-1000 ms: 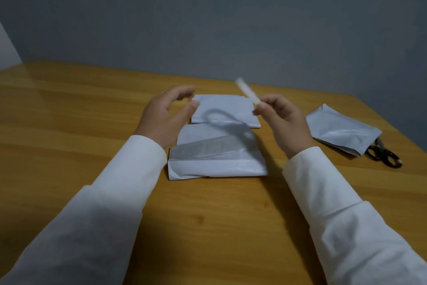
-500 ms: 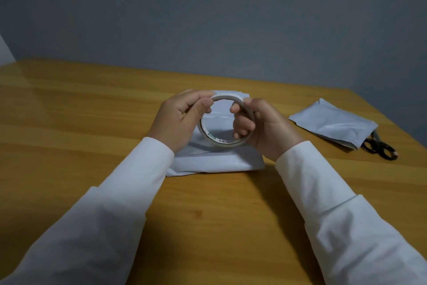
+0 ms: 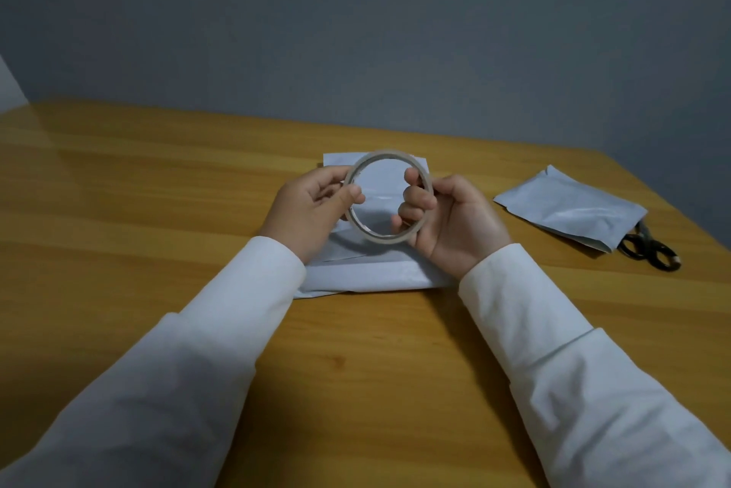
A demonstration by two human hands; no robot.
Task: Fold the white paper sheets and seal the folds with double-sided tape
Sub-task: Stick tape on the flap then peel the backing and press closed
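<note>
Holding the tape roll (image 3: pixel 385 196) upright, your left hand (image 3: pixel 306 206) and right hand (image 3: pixel 447 218) both grip it; folded paper (image 3: pixel 372 274) lies directly underneath, tape end probably left-side.

Long white shirt sleeves (image 3: pixel 221 333), softly creased, cuffs at both wrists.

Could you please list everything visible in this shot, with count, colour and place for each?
tape roll: one, pale thin ring, held up between both hands above the papers.
folded paper sheets: white, number unclear, on the table under the hands.
folded paper: one, white, at right, over the scissors' blades.
scissors: one, black handles, far right.
table: one, wooden.
wall: grey, behind.
left hand: grips the ring.
right hand: grips the ring.
</note>
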